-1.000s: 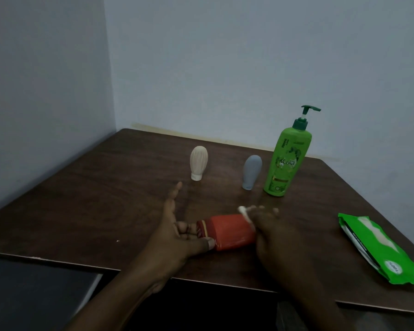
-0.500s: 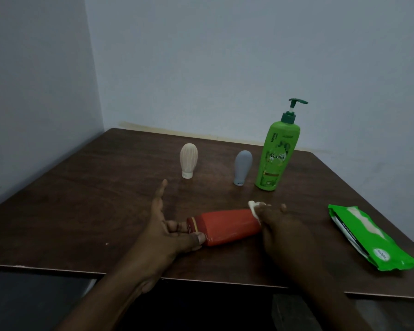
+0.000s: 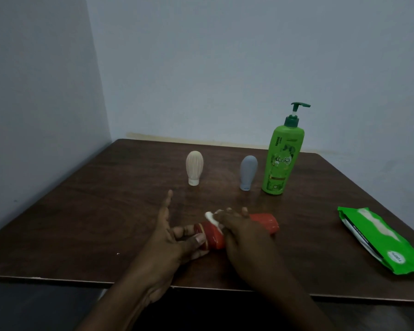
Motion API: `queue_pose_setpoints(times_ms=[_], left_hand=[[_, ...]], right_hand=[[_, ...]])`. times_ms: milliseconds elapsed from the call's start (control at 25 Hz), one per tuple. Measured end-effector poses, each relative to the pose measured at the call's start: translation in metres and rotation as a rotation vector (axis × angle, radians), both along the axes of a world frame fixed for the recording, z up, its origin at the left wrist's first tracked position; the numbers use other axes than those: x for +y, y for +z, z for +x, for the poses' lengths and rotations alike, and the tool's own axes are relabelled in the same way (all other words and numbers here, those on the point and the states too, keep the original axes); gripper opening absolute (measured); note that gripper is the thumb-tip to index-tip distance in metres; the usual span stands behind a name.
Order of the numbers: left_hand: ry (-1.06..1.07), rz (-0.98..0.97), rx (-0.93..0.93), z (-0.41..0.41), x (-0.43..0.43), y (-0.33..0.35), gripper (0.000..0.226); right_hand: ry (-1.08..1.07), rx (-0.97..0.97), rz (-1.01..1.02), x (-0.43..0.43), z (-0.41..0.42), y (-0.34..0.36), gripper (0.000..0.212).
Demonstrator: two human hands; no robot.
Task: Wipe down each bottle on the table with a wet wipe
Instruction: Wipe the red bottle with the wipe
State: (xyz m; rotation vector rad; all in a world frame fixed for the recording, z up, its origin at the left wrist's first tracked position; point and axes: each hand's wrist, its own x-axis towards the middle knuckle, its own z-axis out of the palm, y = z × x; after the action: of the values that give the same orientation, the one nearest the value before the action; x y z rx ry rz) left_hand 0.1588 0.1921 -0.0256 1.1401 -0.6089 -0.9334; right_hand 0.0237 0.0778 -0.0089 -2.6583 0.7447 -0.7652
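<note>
The task looks to be in its early or middle part: the red bottle [image 3: 265,222] lies on its side on the table [image 3: 81,223], with the left hand [image 3: 167,237] pinching its cap end between the thumb and curled fingers [image 3: 184,231], index finger stretched out. The right hand [image 3: 244,235] bends its fingers over a white wet wipe [image 3: 210,217] pressed on the bottle's body. Behind the red bottle the cream ribbed bottle [image 3: 194,169], grey bottle [image 3: 248,172] and green pump bottle [image 3: 281,161] stand upright and probably await wiping, though nothing shows whether they are already clean; the green wipe pack [image 3: 373,237] lies to its right.
</note>
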Motion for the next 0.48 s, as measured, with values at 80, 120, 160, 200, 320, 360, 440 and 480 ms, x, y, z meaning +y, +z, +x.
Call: queue_pose_setpoints(times_ms=[80,120,160,200,320,360,440,480], left_hand=[[0.000,-0.017,-0.007,-0.001,0.000,0.001,0.109],[0.004,-0.025,-0.011,-0.002,-0.001,0.002,0.109],[0.008,-0.032,-0.021,-0.003,0.000,0.003,0.109],[0.012,-0.031,-0.036,-0.004,-0.001,0.002,0.109],[0.028,0.003,-0.087,-0.004,0.000,0.001,0.113],[0.026,0.014,-0.098,-0.004,0.001,0.002,0.113],[0.013,0.012,-0.096,-0.005,0.001,0.002,0.112],[0.002,0.001,-0.089,-0.005,0.001,0.003,0.113]], right_hand=[[0.069,0.040,-0.006,0.018,0.012,-0.004,0.054],[0.083,0.058,-0.028,0.025,0.011,-0.008,0.059],[0.094,0.071,-0.090,0.029,0.006,-0.016,0.062],[0.094,0.091,-0.166,0.031,-0.002,-0.024,0.062],[0.123,0.165,-0.331,0.033,-0.024,-0.038,0.058],[0.122,0.179,-0.370,0.029,-0.026,-0.036,0.057],[0.095,0.191,-0.364,0.021,-0.017,-0.023,0.056],[0.081,0.195,-0.292,0.018,-0.009,-0.015,0.059]])
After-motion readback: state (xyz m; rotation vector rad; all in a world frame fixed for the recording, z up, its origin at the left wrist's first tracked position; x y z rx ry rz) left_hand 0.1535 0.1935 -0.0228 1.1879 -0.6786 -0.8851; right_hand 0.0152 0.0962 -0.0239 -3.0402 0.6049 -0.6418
